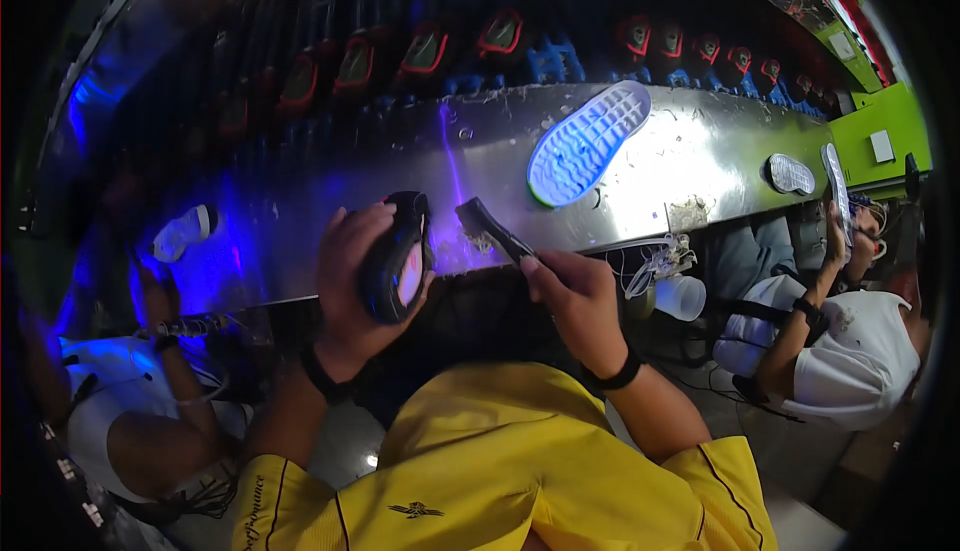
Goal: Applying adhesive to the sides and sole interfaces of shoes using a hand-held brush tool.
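My left hand (pixel 345 276) is wrapped round a black shoe (pixel 392 251), tilted so that a pinkish-white patch shows within its dark outline. My right hand (pixel 582 303) grips the dark handle of a brush (pixel 493 228). The brush's head points up and left toward the shoe, apart from it, and pale bristles show under it. Beyond my right hand, a white shoe sole (pixel 590 141) lies on the metal bench (pixel 400 151), its treaded face up.
At left, a person's arm (pixel 160 301) is near a pale shoe part (pixel 184 233). At right, another person holds a pale sole (pixel 836 191) near a second sole (pixel 790 173). White cables (pixel 655 263) and a white cup (pixel 681 296) are by the bench edge. Red-rimmed pieces (pixel 425 48) line the back.
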Tool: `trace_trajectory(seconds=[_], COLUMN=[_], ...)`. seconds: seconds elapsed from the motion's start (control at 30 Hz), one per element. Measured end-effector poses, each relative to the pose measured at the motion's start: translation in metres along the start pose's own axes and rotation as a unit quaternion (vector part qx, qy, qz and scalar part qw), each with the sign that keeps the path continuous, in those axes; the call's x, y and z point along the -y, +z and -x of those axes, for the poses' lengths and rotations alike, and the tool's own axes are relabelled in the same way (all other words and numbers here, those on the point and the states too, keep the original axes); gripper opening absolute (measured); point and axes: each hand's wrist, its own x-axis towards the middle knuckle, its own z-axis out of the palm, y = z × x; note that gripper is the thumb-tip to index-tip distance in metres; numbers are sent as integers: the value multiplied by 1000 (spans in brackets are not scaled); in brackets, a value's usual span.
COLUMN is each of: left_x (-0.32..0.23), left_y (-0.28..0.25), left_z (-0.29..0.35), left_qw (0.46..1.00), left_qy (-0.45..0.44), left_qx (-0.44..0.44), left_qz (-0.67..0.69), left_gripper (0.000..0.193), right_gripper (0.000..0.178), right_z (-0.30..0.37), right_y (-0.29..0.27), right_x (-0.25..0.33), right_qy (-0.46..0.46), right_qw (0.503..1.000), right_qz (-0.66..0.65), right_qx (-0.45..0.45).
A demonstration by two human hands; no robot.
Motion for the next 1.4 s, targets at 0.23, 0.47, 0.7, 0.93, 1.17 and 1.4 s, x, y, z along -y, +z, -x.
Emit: trace_trajectory(seconds=[0.23, 0.47, 0.7, 0.93, 1.17, 1.4], left_x=[-4, 0, -3, -11, -25, -41], left_y=[4, 12, 13, 14, 17, 22], left_z=[46, 58, 57, 51, 32, 10], left_qw=[997, 997, 997, 996, 993, 993], left_qy=[10, 12, 7, -12, -25, -30], left_qx=[28, 1, 6, 9, 19, 10], left_qz=[-70, -73, -73, -85, -114, -112], left_gripper=[68, 67, 66, 64, 65, 70], right_gripper=[27, 27, 28, 27, 25, 19], right_z=[-34, -34, -15, 10, 30, 45], right_y=[32, 40, 32, 12, 4, -3], right_x=[-36, -36, -44, -22, -12, -9], right_qy=[-70, -70, -50, 62, 1, -86], right_qw=[995, 992, 996, 981, 992, 990], right_qz=[75, 104, 3, -85, -60, -75], right_qx=[-8, 3, 72, 162, 114, 85])
